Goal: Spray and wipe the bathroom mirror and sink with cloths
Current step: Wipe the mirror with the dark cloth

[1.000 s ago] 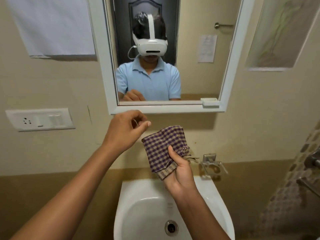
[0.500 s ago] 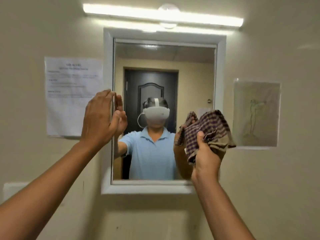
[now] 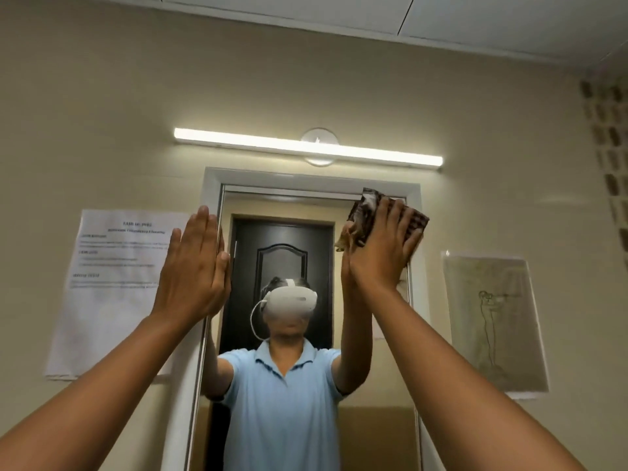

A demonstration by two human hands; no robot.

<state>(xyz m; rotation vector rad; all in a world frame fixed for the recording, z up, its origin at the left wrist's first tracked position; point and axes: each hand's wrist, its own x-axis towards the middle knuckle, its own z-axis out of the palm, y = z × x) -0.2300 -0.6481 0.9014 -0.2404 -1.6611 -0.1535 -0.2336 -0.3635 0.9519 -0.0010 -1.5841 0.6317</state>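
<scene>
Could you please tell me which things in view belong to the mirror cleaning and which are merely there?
In use: checked cloth, mirror, right hand, left hand.
Merely there: printed notice, drawing, tube light.

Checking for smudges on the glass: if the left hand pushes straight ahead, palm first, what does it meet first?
Most likely the mirror's left edge: the left hand is flat and raised there, its reflection right beside it. Whether it lands on glass or the white frame is unclear.
</scene>
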